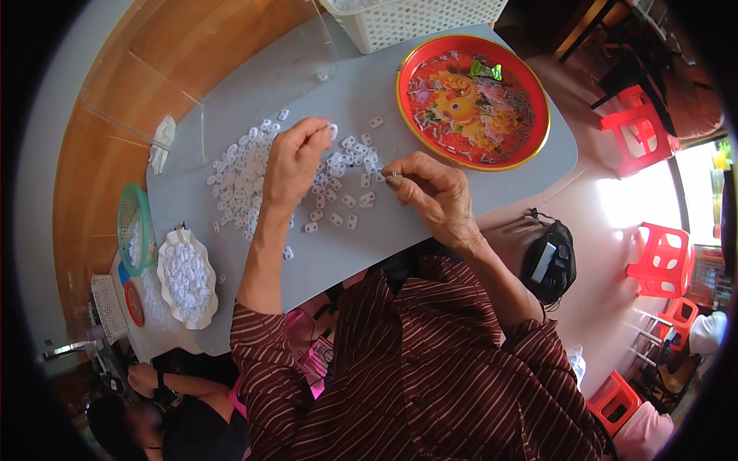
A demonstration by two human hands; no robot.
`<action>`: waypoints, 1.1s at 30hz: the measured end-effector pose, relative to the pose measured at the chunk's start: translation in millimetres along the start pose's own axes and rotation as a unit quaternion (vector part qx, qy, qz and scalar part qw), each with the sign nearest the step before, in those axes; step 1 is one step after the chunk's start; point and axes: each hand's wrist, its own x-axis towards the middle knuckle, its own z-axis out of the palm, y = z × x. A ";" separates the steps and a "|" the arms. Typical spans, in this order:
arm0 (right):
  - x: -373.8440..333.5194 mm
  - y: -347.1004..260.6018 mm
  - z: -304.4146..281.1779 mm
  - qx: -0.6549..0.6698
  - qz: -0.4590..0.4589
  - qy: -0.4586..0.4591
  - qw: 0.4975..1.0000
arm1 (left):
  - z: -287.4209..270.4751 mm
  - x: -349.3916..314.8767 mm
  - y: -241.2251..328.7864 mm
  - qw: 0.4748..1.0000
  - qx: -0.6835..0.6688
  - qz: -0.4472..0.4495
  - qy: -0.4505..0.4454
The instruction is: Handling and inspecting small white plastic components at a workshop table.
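My left hand (296, 157) is raised above the grey table, its fingers pinched on a small white plastic piece (332, 131). To its right, my right hand (434, 192) pinches a small metal pin (396, 175) between thumb and fingertips. Beneath and left of my left hand spreads a heap of white plastic pieces (238, 173) with two dark holes each. Several more loose pieces (350, 201) lie scattered between my hands. Beyond my right hand stands a round red tray (480, 157) with a gold rim and flower print, strewn with small metal pins.
A white perforated basket (423, 23) stands at the far edge. On the left are a scalloped dish (187, 276) of white pieces, a green basket (132, 230) and a crumpled tissue (161, 144). Another person (184, 407) sits lower left. Red stools (661, 260) and a black bag (550, 261) are right.
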 end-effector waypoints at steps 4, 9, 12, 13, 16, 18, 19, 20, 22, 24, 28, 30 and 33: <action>0.6 -0.4 -2.2 0.008 -0.014 -0.024 1.000 | 8.1 -18.7 10.1 0.946 -0.296 -0.108 -0.080; -1.8 1.7 3.7 0.127 0.015 -0.001 0.992 | 15.2 -28.5 19.1 0.876 -0.423 -0.177 -0.152; -0.8 0.0 2.1 0.121 0.018 -0.019 0.992 | 14.5 -29.4 17.2 0.892 -0.395 -0.141 -0.169; -1.3 -0.9 1.9 0.100 0.018 -0.031 0.994 | 14.4 -29.7 16.3 0.892 -0.396 -0.141 -0.169; -2.4 -8.3 3.1 0.104 0.026 -0.031 0.994 | 13.8 -30.3 17.0 0.903 -0.367 -0.123 -0.186; -2.9 -4.3 3.5 0.115 0.030 -0.030 0.992 | 13.7 -29.7 21.7 0.914 -0.331 -0.111 -0.206; -2.8 -3.0 3.4 0.126 0.034 -0.030 0.991 | 13.1 -29.4 23.4 0.914 -0.331 -0.112 -0.206; -2.7 -3.2 3.0 0.126 0.034 -0.030 0.991 | 12.5 -28.9 25.0 0.922 -0.311 -0.103 -0.209; -2.2 -3.3 2.1 0.123 0.040 -0.039 0.991 | 11.1 -27.8 27.7 0.929 -0.290 -0.094 -0.211; -2.7 -1.3 3.1 0.104 0.035 -0.045 0.993 | 9.1 -26.7 28.9 0.943 -0.246 -0.065 -0.216; -2.9 -2.0 2.6 0.042 0.018 -0.060 0.997 | 2.9 -19.9 27.3 0.952 -0.165 -0.028 -0.254; -3.2 -2.1 3.4 0.049 0.011 -0.048 0.998 | 2.4 -17.5 33.2 0.958 -0.113 -0.011 -0.264; -2.6 -3.0 4.2 0.071 0.006 -0.028 0.997 | 6.3 -17.0 36.5 0.959 -0.117 0.002 -0.257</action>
